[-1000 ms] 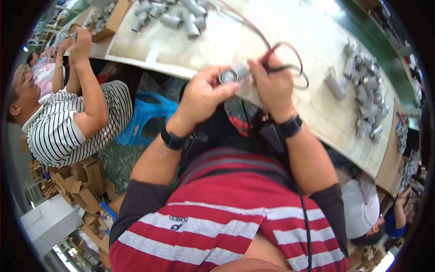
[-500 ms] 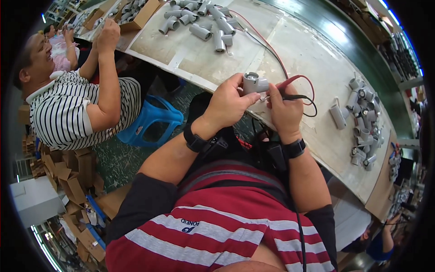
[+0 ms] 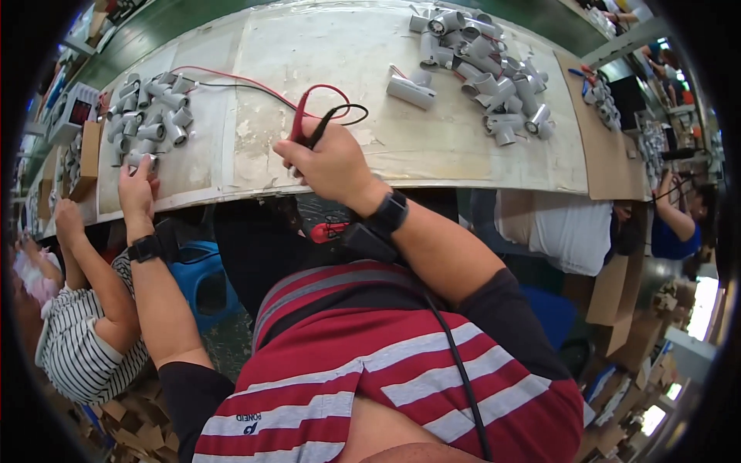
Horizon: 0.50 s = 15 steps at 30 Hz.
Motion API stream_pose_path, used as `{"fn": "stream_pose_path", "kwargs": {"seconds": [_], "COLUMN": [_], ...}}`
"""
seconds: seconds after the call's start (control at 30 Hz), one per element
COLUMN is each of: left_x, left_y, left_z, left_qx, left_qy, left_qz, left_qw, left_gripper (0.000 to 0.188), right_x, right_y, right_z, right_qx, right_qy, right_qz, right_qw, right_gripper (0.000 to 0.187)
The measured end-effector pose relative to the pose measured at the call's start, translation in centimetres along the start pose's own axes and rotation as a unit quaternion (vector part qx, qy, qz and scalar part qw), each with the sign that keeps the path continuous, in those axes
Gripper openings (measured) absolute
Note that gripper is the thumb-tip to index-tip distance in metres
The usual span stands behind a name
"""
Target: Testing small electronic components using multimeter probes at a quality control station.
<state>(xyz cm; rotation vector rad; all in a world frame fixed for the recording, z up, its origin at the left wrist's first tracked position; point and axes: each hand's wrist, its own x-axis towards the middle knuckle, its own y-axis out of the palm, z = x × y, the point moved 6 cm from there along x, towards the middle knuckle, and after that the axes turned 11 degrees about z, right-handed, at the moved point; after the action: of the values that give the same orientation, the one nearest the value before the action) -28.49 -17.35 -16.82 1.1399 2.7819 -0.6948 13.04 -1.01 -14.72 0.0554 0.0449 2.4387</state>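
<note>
At the near edge of the left pile, my left hand (image 3: 137, 191) has its fingers closed on a grey T-shaped plastic fitting (image 3: 145, 161). More grey T-shaped fittings (image 3: 153, 127) lie just beyond it. Over the table's front edge, my right hand (image 3: 336, 160) grips a red test lead (image 3: 299, 117) and a black test lead (image 3: 318, 131) together. Their tips are hidden under the fingers. The red and black wires run left over the table into the left pile. Far to the right of this hand lies a single fitting (image 3: 411, 91) with thin wires at its end.
A large heap of similar fittings (image 3: 494, 77) covers the right part of the worn white table (image 3: 270, 38). At the left stand a cardboard box (image 3: 90, 158) and an instrument (image 3: 77, 112) with a red display. A co-worker in a striped shirt (image 3: 89, 347) sits close on my left by a blue stool (image 3: 202, 285).
My view has turned right. My left hand has carried the fitting left to the pile, away from my right hand. My right hand has kept hold of both leads.
</note>
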Motion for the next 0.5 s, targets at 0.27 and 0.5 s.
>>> {"fn": "stream_pose_path", "kwargs": {"seconds": [0.27,0.5], "left_x": [-13.7,-12.4], "left_y": [18.7,33.1], "left_z": [-19.7,-26.7], "left_qx": [0.260,0.340], "left_qy": [0.409,0.521], "left_qz": [0.158,0.410], "left_qw": [0.860,0.667], "left_gripper": [0.033,0.043], "right_x": [-2.1,-4.8], "right_y": [-4.9,-1.9], "right_z": [0.7,4.5], "right_qx": [-0.127,-0.086], "right_qy": [0.117,0.151], "right_qz": [0.142,0.252], "right_qw": [0.975,0.952], "right_gripper": [0.019,0.014]}}
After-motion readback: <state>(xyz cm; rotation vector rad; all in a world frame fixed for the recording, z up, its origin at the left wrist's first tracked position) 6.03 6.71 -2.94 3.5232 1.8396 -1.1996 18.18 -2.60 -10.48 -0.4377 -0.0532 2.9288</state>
